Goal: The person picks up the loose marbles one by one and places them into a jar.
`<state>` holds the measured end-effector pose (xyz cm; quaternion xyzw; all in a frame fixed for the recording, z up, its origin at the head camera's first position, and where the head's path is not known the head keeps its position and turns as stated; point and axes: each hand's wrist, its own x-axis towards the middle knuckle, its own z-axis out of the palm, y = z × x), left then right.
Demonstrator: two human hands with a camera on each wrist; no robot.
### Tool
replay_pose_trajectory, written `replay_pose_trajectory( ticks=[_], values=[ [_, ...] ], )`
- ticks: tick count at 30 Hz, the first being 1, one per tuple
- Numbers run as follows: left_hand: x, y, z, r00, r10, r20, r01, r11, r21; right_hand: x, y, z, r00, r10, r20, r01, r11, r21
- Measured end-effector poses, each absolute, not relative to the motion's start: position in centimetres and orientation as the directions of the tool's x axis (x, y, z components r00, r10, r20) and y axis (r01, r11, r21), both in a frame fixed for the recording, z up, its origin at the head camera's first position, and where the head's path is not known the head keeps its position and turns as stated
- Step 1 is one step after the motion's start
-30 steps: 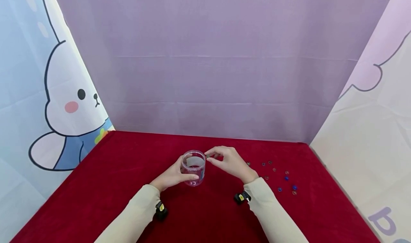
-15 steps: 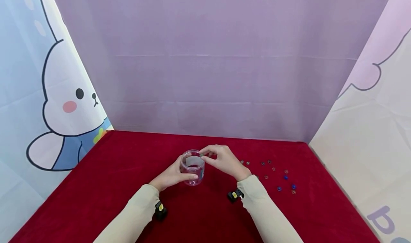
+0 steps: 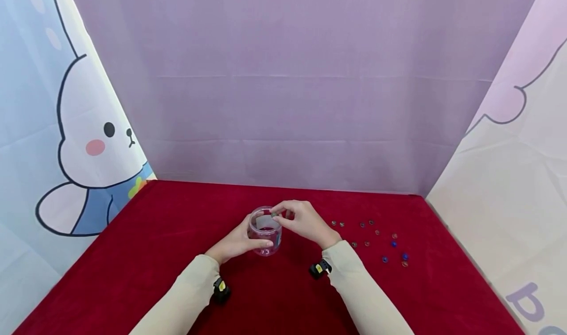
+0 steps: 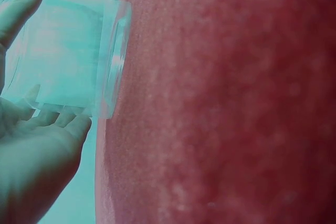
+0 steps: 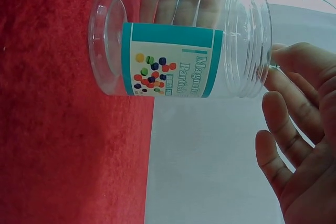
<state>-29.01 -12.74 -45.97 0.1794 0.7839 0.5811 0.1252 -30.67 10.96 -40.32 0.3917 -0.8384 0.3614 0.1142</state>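
My left hand [image 3: 235, 241] grips a clear plastic jar [image 3: 271, 237] round its side, its mouth facing up. A label [image 5: 173, 61] with printed coloured balls is on the jar in the right wrist view. My right hand [image 3: 305, 222] pinches a small greenish bead [image 3: 273, 215] between thumb and forefinger at the jar's rim. In the right wrist view only a sliver of this bead [image 5: 275, 67] shows, and the other fingers are loosely bent. In the left wrist view the thumb and fingers lie on opposite sides of the jar [image 4: 68, 51]. Whether the jar touches the cloth, I cannot tell.
Several small beads lie scattered on the red cloth [image 3: 199, 202] to the right, among them a blue bead [image 3: 405, 257] and a brownish bead [image 3: 404, 264]. A mauve curtain [image 3: 283, 104] closes off the back, with printed cloth panels at both sides.
My right hand has moved left with the bead, from beside the jar to its rim. The left hand and the jar have stayed almost still.
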Motion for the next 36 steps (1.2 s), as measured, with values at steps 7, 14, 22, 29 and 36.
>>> replay_pose_trajectory(
  ticks=[7, 14, 22, 29, 36],
  values=[
    [-29.07, -12.73, -45.92, -0.905, 0.426, 0.004, 0.129, 0.264, 0.956, -30.6, 10.78, -40.35, -0.663, -0.579, 0.474, -0.743, 0.43, -0.513],
    [-29.15, -12.78, -45.87, -0.903, 0.429, 0.014, 0.138, 0.26, 0.956, -30.57, 10.84, -40.26, -0.659, -0.587, 0.469, -0.745, 0.428, -0.511],
    [-29.13, -12.78, -45.92, -0.905, 0.426, 0.007, 0.13, 0.261, 0.957, -30.41, 10.98, -40.13, -0.671, -0.583, 0.459, -0.736, 0.447, -0.508],
    [-28.93, -12.74, -45.88, -0.909, 0.417, 0.008, 0.128, 0.261, 0.957, -30.22, 11.16, -40.11, -0.657, -0.58, 0.481, -0.75, 0.439, -0.494],
    [-28.93, -12.71, -45.88, -0.909, 0.417, 0.004, 0.128, 0.27, 0.954, -29.86, 11.72, -39.82, -0.651, -0.585, 0.484, -0.756, 0.444, -0.48]
  ],
)
